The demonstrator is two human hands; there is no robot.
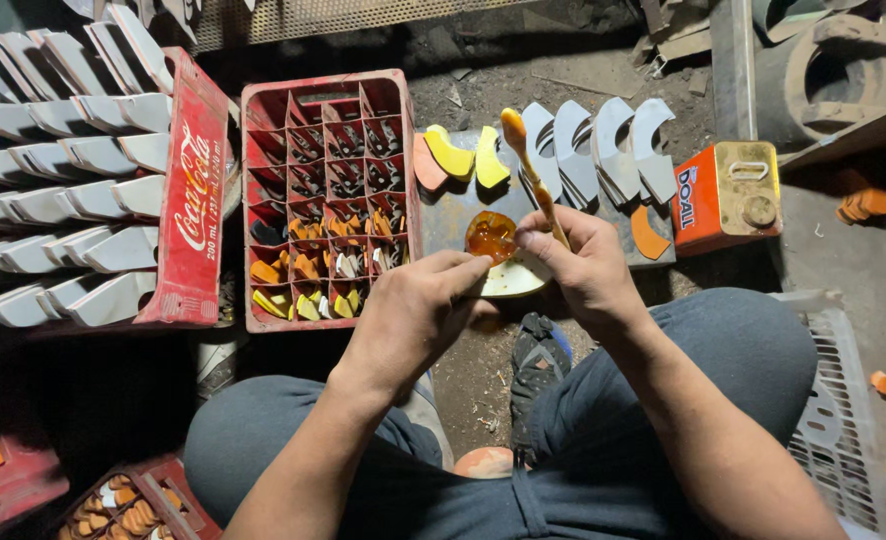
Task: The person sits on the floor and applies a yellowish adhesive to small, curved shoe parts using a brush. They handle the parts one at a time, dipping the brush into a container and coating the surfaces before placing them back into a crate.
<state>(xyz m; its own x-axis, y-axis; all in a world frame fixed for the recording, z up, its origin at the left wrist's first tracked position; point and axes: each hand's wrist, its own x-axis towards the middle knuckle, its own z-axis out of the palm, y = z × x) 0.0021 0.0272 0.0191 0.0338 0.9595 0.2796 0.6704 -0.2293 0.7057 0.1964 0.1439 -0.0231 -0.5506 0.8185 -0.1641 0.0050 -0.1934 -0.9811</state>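
Seated low, knees apart, work held over the lap. Left hand (413,310) grips a pale, flat curved shoe-sole piece (513,278) by its near edge, fingers curled under it, thumb on top — held level, probably so the glossy amber glue patch (490,236) on its upper face does not run. Right hand (583,265) is closed around a glue-coated wooden stick (528,165), pinched low like a pen; its stained tip points up and away, above the sole piece.

Just ahead, on a grey slab (443,215), lie yellow and orange curved pieces (453,155) beside a row of white curved pieces (603,145), overlapped like tiles — likely laid out within arm's reach.

To the left, a red plastic bottle crate (328,195), its cells stuffed with small coloured bits. Farther left, a red crate wall with white lettering (191,195) props stacked white pieces (58,170). To the right, a rectangular orange tin can (728,195) with a side label and round cap.
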